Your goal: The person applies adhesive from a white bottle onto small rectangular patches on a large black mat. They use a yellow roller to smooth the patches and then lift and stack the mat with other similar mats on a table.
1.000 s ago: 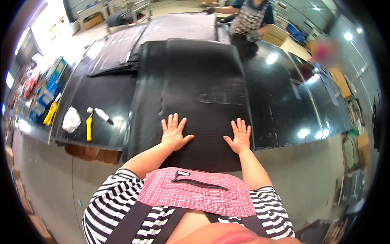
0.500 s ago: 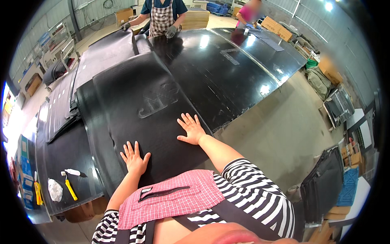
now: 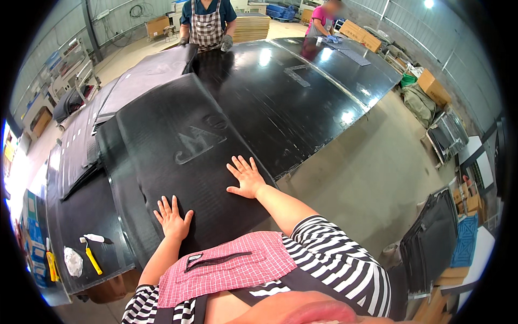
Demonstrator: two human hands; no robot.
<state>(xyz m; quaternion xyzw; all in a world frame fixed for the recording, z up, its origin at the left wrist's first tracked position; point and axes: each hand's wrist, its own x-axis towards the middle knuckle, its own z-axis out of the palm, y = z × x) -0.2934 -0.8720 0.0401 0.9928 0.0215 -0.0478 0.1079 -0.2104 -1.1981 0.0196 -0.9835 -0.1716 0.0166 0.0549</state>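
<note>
A large black rubber-like sheet [image 3: 156, 129] with raised shapes on its upper face lies over the table in front of me. Near its front edge my left hand [image 3: 172, 218] rests flat, palm down, fingers spread. Farther right, close to the sheet's right edge, my right hand [image 3: 246, 177] also presses flat with its fingers apart. Neither hand grips anything. Beyond this sheet, a greyish sheet [image 3: 145, 73] reaches toward a co-worker in a checked apron [image 3: 206, 24], whose gloved hands are at the far edge of the table.
On the left table corner lie a yellow-handled tool [image 3: 93, 260], a white tube [image 3: 94, 237] and a crumpled white wad [image 3: 73, 262]. The glossy black tabletop [image 3: 280, 102] stretches right. Another person [image 3: 324, 21] works at the far end. Black sheets [image 3: 431, 237] stand at the right.
The far part of the sheets has settled flatter, and the co-worker's hands have shifted. Both my hands appear slightly lower and farther left, still flat on the black sheet.
</note>
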